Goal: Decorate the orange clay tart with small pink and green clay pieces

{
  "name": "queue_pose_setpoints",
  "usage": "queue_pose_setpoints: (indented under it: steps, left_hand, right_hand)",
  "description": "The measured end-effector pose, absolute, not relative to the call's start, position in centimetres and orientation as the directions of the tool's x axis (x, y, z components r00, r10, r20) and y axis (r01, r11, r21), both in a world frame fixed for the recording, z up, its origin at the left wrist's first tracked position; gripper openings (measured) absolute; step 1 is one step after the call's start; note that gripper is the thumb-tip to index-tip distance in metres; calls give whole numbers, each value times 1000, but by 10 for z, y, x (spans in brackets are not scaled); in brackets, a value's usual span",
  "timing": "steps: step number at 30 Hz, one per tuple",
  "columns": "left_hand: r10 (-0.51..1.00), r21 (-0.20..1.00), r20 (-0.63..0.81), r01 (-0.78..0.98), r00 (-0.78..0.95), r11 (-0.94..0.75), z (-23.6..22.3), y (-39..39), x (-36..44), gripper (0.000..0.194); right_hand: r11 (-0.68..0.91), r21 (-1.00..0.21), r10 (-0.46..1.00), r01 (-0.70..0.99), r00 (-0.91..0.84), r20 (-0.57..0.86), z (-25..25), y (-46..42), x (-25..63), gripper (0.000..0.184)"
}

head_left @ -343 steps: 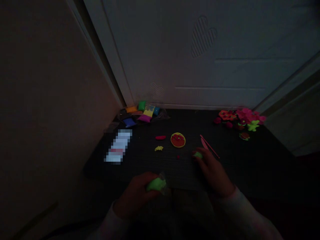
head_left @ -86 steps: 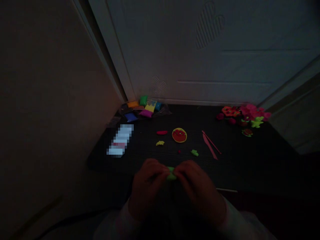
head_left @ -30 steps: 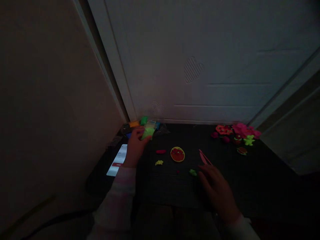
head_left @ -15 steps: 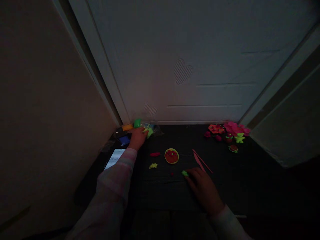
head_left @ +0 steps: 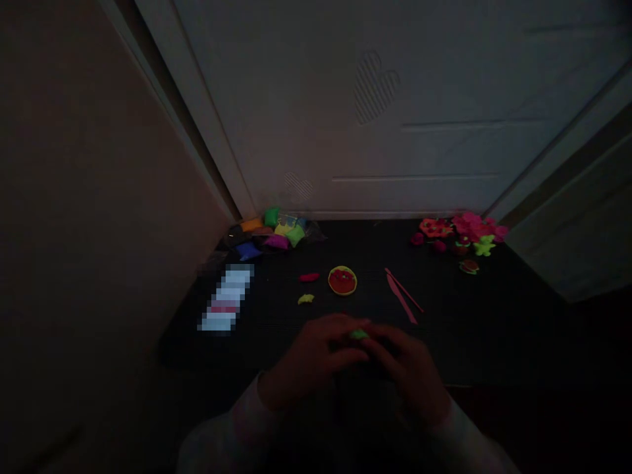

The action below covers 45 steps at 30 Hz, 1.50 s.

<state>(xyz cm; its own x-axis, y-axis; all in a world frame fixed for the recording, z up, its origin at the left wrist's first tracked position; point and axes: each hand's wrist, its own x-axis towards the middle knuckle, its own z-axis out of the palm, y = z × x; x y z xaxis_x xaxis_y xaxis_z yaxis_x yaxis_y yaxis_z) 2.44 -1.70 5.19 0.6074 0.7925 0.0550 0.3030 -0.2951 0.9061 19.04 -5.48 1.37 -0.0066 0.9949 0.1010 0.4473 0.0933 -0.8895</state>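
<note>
A small lump of bright green clay [head_left: 359, 334] sits between my two hands near the table's front edge. My right hand [head_left: 412, 365] is closed on it, fingertips pinching its right side. My left hand [head_left: 318, 359] meets it from the other side, fingers curled about the lump; part of the clay is hidden by them. Just beyond lie a round red clay disc with a yellow rim [head_left: 342, 282], a red clay roll [head_left: 309, 278] and a small yellow clay piece [head_left: 306, 299].
A pink plastic knife [head_left: 401, 299] and a thin pink stick [head_left: 405, 291] lie right of the disc. Coloured clay packets [head_left: 277, 241] are heaped at the back left, near a blurred phone [head_left: 227, 299]. Clay figures, including a yellow-green bear [head_left: 484, 245], stand at the back right before a white door [head_left: 316, 118].
My left hand has left the packets and come back to meet my right hand at the green clay. The right hand has kept the lump. The view has tilted downward.
</note>
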Motion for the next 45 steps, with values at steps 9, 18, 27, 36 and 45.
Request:
queue_pose_setpoints:
  steps: [9,18,27,36,45]
  left_hand:
    - [882,967,-236,10,408,254,34,-30,32,11]
    - [880,933,-311,-62,359,355,26,-32,34,11]
    - [914,946,-322,107,246,305,19,-31,21,10]
    - [943,945,-302,172,143,277,27,-21,-5,18]
    - [891,932,-332,-38,309,361,24,-41,35,24]
  right_hand:
    - [135,-912,990,387,-80,112,23,-63,186,15]
    - [331,-815,942,475,-119,313,9,-67,180,17]
    - [132,-949,984,287,77,161,37,-78,194,7]
    - [-127,-992,981,18,152,-123,25,-65,209,19]
    - [-66,-997,996,32,55,-64,16,-62,178,16]
